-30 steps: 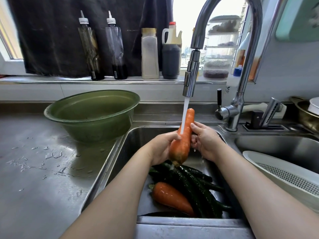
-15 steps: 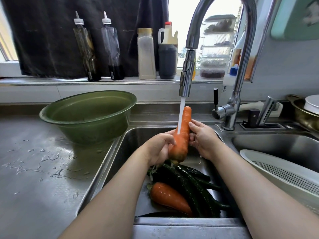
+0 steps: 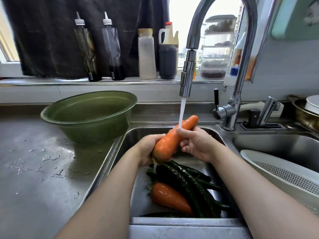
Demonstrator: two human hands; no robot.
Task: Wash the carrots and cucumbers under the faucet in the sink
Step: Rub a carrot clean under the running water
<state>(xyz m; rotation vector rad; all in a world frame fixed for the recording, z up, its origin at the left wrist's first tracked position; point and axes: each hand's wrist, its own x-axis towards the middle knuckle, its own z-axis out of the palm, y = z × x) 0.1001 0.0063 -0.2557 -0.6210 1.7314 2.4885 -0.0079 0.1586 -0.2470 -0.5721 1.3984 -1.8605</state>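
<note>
In the sink (image 3: 181, 220), nearest, a loose carrot (image 3: 170, 198) lies against a heap of cucumbers (image 3: 188, 178), awaiting their turn by my judgement. Above them the left hand (image 3: 146, 150) grips the thick end of the held carrot (image 3: 172, 140), and the right hand (image 3: 198, 144) has its fingers (image 3: 183, 132) curled round the upper half. Water (image 3: 182, 111) from the faucet (image 3: 189, 73) strikes near the tip. Recommended: rotate the carrot and rub lengthwise so that every side meets the stream. Its underside and the lowest cucumbers are hidden.
</note>
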